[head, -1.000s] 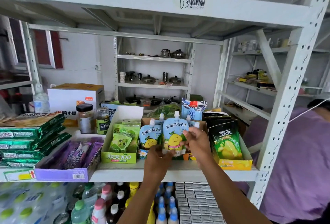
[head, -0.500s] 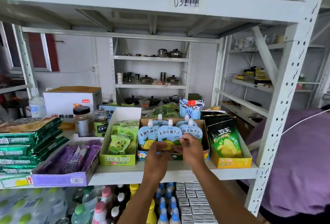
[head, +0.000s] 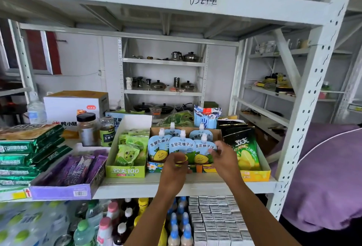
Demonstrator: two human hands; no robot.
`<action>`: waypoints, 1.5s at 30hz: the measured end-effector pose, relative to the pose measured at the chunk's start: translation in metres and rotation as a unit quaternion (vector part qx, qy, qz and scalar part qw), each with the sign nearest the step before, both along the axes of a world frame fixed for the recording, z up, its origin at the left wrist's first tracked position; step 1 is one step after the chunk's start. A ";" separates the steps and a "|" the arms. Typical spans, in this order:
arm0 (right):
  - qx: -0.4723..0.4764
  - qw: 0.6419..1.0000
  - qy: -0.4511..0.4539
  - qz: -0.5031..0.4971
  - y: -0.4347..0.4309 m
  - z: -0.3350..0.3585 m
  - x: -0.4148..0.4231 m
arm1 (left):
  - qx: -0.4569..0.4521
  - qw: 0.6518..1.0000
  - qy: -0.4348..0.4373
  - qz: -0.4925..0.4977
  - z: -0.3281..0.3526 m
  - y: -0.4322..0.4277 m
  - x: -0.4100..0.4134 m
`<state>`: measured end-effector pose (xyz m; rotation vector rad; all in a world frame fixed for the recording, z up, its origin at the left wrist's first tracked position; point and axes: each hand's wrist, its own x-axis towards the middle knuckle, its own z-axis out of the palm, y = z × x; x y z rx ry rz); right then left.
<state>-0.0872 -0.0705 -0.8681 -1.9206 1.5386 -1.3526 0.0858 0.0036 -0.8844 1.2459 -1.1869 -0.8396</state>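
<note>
At the shelf (head: 195,186), both forearms are reaching up side by side to the box (head: 153,166), the left hand (head: 174,165) curling round the foot of the front pouch (head: 181,147) standing in it, the right hand (head: 225,157) laying loosely spread fingers on the edge of the right pouch (head: 204,145).
</note>
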 end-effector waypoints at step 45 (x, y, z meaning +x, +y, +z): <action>0.109 0.889 -0.407 0.181 0.188 0.058 0.012 | -0.306 0.917 -0.059 0.250 0.019 0.127 -0.061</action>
